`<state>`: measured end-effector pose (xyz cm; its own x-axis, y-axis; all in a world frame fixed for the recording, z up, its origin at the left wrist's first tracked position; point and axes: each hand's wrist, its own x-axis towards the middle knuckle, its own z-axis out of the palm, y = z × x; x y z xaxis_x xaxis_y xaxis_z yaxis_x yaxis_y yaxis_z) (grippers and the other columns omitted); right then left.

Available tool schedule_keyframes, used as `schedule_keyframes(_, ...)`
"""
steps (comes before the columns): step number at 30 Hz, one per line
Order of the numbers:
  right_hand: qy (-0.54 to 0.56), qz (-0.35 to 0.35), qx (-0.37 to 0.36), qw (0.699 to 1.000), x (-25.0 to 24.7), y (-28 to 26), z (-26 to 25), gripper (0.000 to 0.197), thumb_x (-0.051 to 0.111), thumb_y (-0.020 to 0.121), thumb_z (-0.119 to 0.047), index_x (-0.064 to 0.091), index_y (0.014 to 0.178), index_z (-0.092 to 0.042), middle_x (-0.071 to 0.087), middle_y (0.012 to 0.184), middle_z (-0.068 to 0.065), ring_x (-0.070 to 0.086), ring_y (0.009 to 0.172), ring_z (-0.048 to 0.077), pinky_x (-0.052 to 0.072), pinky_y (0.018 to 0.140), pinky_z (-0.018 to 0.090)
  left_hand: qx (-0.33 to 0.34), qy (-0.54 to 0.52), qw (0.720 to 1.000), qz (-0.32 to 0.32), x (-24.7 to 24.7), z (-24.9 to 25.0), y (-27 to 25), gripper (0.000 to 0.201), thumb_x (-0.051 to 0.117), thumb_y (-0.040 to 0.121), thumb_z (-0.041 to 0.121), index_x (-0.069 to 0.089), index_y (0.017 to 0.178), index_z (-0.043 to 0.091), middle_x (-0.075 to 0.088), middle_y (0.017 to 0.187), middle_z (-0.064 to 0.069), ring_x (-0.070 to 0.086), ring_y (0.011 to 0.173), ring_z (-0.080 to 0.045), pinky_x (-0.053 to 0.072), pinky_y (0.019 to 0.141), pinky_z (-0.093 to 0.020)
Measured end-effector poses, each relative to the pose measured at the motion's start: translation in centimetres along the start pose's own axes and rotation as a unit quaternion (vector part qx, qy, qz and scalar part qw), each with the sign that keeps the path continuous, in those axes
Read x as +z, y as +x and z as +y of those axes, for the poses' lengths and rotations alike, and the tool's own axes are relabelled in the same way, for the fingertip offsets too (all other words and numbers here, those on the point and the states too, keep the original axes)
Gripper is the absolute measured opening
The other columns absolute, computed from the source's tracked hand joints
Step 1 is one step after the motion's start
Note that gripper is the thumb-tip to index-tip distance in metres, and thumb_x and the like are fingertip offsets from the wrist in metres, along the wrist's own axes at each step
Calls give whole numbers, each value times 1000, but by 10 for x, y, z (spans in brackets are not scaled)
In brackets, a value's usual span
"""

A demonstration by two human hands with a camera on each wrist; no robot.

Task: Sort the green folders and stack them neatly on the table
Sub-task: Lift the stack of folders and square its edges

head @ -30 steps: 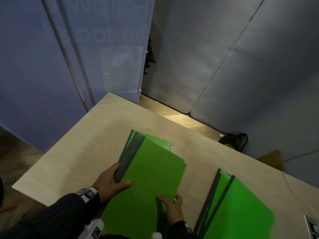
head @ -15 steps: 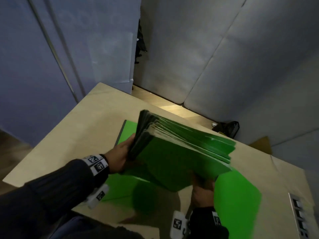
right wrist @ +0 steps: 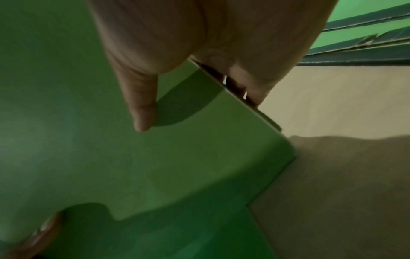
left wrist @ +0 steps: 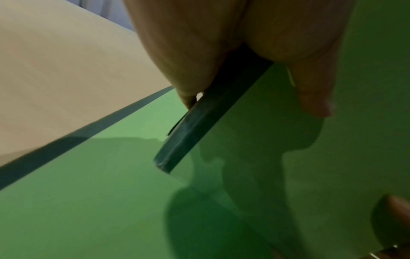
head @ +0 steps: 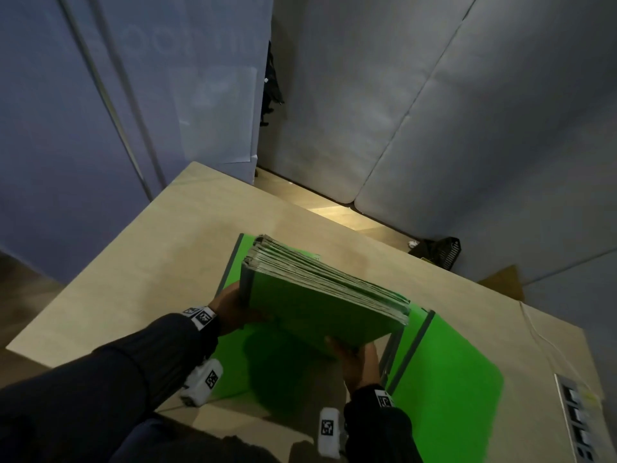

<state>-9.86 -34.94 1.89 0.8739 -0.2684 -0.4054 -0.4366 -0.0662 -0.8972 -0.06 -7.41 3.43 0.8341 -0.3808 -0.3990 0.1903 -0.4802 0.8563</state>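
Note:
A thick stack of green folders (head: 320,302) with dark spines is lifted and tilted above the table, its paper edges facing up. My left hand (head: 233,309) grips the stack at its spine side (left wrist: 199,122), thumb under the cover. My right hand (head: 359,362) grips the stack's near lower corner (right wrist: 221,140), thumb across the green cover. One green folder (head: 240,369) lies flat on the table beneath the stack. Another green folder (head: 447,382) lies flat to the right.
The pale wooden table (head: 150,272) has bare surface to the left and far side. A socket strip (head: 577,422) and a thin cable (head: 541,342) sit at the right edge. Padded grey wall panels (head: 434,111) stand behind; a black basket (head: 440,250) lies on the floor.
One second ago the folders lay flat under both hands. Both hands have lifted the stack, tilted it on edge, and left one folder flat beneath it.

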Motion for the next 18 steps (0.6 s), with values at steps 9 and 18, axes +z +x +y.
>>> schedule_keyframes(9,30,-8,-4,1000,1,-2,8,78,85,60,-45,61,127,-12,75,107,-6,69,97,5,59,80,22,-44,-8,996,72,7,-26,12,40,87,80,16,62,103,38,68,108,2,67,89,-19,61,83,-41)
schedule_keyframes(18,15,-6,25,1000,21,-13,28,79,86,48,-59,62,117,-29,74,109,-8,67,104,12,55,87,32,-29,-43,996,74,1,-49,-8,45,90,74,15,62,95,44,72,101,-2,67,75,-16,64,65,-37)
